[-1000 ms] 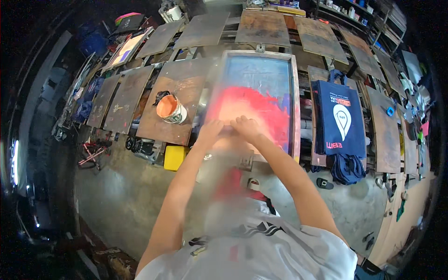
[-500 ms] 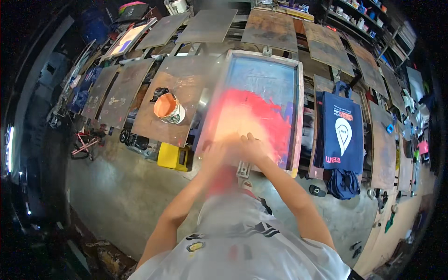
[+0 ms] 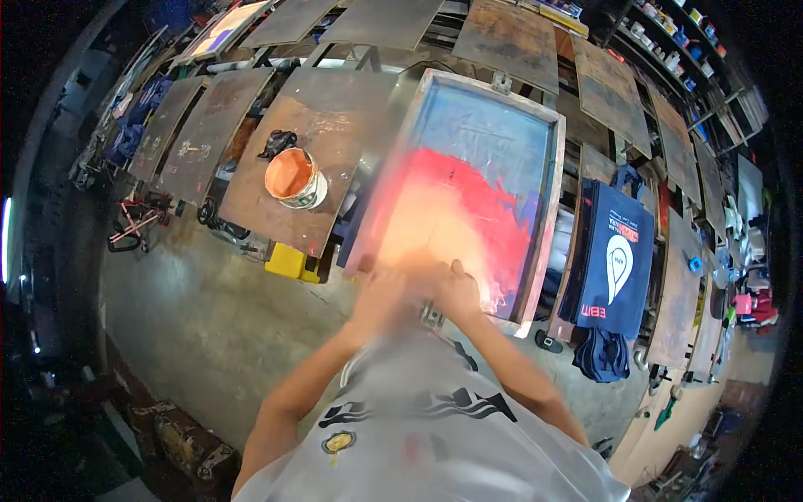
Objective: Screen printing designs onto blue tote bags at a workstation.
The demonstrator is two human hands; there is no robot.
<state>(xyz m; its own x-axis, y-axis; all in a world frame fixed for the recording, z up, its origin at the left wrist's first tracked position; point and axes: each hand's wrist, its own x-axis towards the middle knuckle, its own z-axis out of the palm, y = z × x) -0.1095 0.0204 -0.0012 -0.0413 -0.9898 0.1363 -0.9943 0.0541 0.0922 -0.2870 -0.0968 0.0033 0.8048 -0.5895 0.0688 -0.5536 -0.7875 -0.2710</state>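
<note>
A screen-printing frame [image 3: 548, 209] with a wooden rim and a blue mesh lies in front of me. Red ink [image 3: 493, 213] covers much of the mesh, paler orange toward the middle. At its near edge are both my hands, side by side. My left hand [image 3: 381, 293] is closed, its fingers smeared by blur. My right hand [image 3: 457, 293] is closed too, thumb raised on top. What they grip between them is lost in a hazy patch. On the board to the left stands a white bucket [image 3: 311, 191] with orange inside, beside a crumpled black thing [image 3: 278, 144].
Navy tote bags [image 3: 623, 243] with a white print lie stacked on a board to the right. Several flat boards [image 3: 506, 42] line the far side. A yellow container [image 3: 291, 261] sits below the left board. Shelves with bottles [image 3: 669, 58] stand at the far right.
The view has tilted, so the frame, bucket and bags sit at different angles. My hands have come slightly nearer to me, toward the frame's near edge, still closed.
</note>
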